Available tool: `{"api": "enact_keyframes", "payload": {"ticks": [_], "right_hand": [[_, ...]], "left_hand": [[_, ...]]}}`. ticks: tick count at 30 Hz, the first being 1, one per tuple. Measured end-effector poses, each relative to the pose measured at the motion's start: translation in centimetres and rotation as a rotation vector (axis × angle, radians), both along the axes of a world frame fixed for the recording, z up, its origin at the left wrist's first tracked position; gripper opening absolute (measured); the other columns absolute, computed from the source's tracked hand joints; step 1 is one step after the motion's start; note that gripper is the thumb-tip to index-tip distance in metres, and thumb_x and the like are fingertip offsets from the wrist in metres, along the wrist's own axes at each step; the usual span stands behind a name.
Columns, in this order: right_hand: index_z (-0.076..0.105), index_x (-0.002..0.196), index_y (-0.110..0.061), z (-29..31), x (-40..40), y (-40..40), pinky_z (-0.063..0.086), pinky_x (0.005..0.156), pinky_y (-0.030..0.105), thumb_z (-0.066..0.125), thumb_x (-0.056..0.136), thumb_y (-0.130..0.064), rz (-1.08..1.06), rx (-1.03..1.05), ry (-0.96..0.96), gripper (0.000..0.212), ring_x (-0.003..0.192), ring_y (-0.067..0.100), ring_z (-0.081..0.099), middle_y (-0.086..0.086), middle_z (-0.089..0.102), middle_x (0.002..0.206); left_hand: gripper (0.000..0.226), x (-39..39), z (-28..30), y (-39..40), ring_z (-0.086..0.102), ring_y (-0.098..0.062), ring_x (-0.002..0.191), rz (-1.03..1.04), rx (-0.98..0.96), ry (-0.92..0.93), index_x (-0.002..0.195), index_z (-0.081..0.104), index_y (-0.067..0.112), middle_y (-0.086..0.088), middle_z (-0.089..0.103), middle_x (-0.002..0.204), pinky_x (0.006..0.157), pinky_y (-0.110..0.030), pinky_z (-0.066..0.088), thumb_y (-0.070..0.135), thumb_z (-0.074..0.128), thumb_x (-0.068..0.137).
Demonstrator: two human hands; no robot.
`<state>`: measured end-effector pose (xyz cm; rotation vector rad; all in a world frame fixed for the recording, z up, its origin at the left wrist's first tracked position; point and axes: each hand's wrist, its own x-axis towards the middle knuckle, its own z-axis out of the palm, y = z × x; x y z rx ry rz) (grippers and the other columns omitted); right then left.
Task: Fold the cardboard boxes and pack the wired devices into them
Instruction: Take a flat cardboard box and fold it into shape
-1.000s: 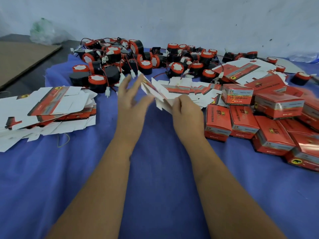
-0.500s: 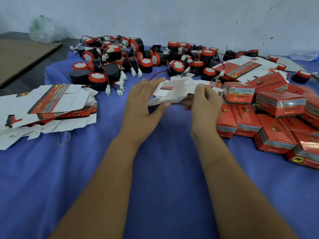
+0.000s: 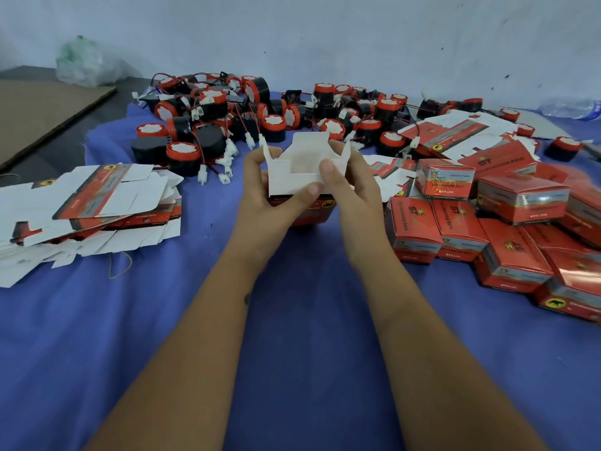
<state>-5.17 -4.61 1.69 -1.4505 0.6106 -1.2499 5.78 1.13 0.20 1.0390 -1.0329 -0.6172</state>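
1. Blue cloth (image 3: 309, 369) covers the work surface; both forearms reach forward over it from the near edge
2. Left hand (image 3: 263, 193) grips the left side of a half-folded box (image 3: 297, 167): thumb curled across the white front wall, fingers behind the left side
3. Right hand (image 3: 353, 187) grips the right side of the same box, thumb pressed on the white front wall near its top edge, fingers wrapped behind
4. Box is held between both hands, above the cloth, at centre of view; open top faces the camera, white inner faces visible, flaps standing up at back and both sides, red printed outside showing below the thumbs
5. Left of the hands: stack of flat box blanks (image 3: 84, 203), white with red printed bands, fanned loosely on the cloth; a thin loop of cord (image 3: 120, 265) lies just in front of it
6. Right of the hands: pile of closed red boxes (image 3: 507, 229), some stacked, some tilted
7. Beyond the hands: heap of wired devices (image 3: 247, 115), round black bodies with red caps, red and black leads ending in white plugs, spread across the far cloth
8. More flat blanks (image 3: 455, 135) lie among the devices far right
9. Far left: brown cardboard sheet (image 3: 42, 112) and a clear plastic bag (image 3: 84, 63) against the pale wall (image 3: 325, 34)
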Motion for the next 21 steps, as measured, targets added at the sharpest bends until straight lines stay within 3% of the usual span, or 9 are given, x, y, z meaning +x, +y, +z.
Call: {"api": "enact_keyframes", "payload": {"ticks": [2, 5, 8, 11, 15, 17, 19, 21], "right_hand": [[0.059, 0.121, -0.019, -0.1, 0.0, 0.0, 0.054, 0.089, 0.028, 0.059, 0.095, -0.024, -0.009, -0.002, 0.007, 0.026, 0.113, 0.019, 0.061, 0.008, 0.064, 0.123], [0.063, 0.115, -0.018, -0.2, 0.0, -0.2, 0.056, 0.081, 0.027, 0.057, 0.097, -0.019, 0.004, 0.056, 0.016, 0.018, 0.107, 0.021, 0.064, 0.009, 0.067, 0.116], [0.064, 0.103, -0.030, -0.5, 0.1, -0.3, 0.057, 0.084, 0.032, 0.058, 0.096, -0.016, -0.022, 0.076, 0.053, 0.017, 0.104, 0.018, 0.065, 0.001, 0.068, 0.111], [0.062, 0.098, -0.035, -0.8, 0.2, -0.4, 0.055, 0.076, 0.022, 0.057, 0.095, -0.013, -0.033, 0.064, 0.084, 0.022, 0.092, 0.004, 0.065, -0.008, 0.068, 0.104], [0.057, 0.112, -0.034, -1.3, 0.3, -0.6, 0.048, 0.064, 0.008, 0.055, 0.097, -0.019, -0.016, 0.167, 0.079, 0.022, 0.085, -0.006, 0.063, -0.016, 0.064, 0.103], [0.052, 0.127, -0.031, -1.4, 0.3, -0.7, 0.046, 0.063, 0.004, 0.055, 0.097, -0.023, -0.035, 0.170, 0.103, 0.031, 0.091, -0.008, 0.059, -0.021, 0.061, 0.106], [0.048, 0.136, -0.028, -1.5, 0.4, -0.6, 0.046, 0.066, 0.003, 0.055, 0.097, -0.026, -0.035, 0.155, 0.127, 0.039, 0.095, -0.010, 0.057, -0.022, 0.059, 0.110], [0.047, 0.138, -0.027, -1.6, 0.5, -0.4, 0.048, 0.071, 0.004, 0.054, 0.098, -0.026, -0.032, 0.140, 0.140, 0.041, 0.100, -0.008, 0.057, -0.021, 0.058, 0.114]], "left_hand": [[0.053, 0.0, 0.1, -0.1, 0.069, -0.013, 0.102, -0.047, 0.004, 0.102, 0.123, 0.044, 0.027, 0.007, 0.069, 0.112, 0.078, -0.028, 0.057, 0.035, 0.074, 0.080], [0.030, 0.3, 0.2, -0.4, 0.071, -0.017, 0.094, -0.086, 0.003, 0.225, 0.114, 0.050, 0.033, 0.003, 0.071, 0.108, 0.069, -0.032, 0.057, 0.032, 0.063, 0.087], [0.023, 0.2, 0.0, -0.4, 0.070, -0.010, 0.085, -0.012, 0.010, 0.123, 0.106, 0.053, 0.038, 0.009, 0.072, 0.096, 0.064, -0.024, 0.055, 0.021, 0.057, 0.092], [0.031, -0.1, -0.1, -0.5, 0.069, -0.004, 0.084, 0.020, 0.010, 0.034, 0.109, 0.053, 0.040, 0.016, 0.070, 0.092, 0.065, -0.018, 0.054, 0.012, 0.052, 0.095], [0.027, -0.5, 0.0, -0.5, 0.067, -0.006, 0.101, -0.032, -0.008, 0.074, 0.119, 0.059, 0.040, 0.012, 0.069, 0.114, 0.075, -0.019, 0.054, 0.032, 0.048, 0.095], [0.039, -0.5, 0.1, -0.6, 0.067, -0.014, 0.109, -0.080, -0.016, 0.181, 0.123, 0.063, 0.032, 0.004, 0.070, 0.120, 0.078, -0.025, 0.056, 0.046, 0.032, 0.103], [0.043, -0.3, 0.4, -0.5, 0.069, -0.014, 0.106, -0.042, -0.014, 0.233, 0.114, 0.069, 0.032, 0.003, 0.073, 0.115, 0.076, -0.024, 0.056, 0.045, 0.029, 0.105], [0.030, -0.4, 0.6, -0.4, 0.067, -0.004, 0.099, 0.049, -0.037, 0.130, 0.101, 0.071, 0.040, 0.015, 0.073, 0.105, 0.075, -0.018, 0.053, 0.035, 0.041, 0.102]]}}
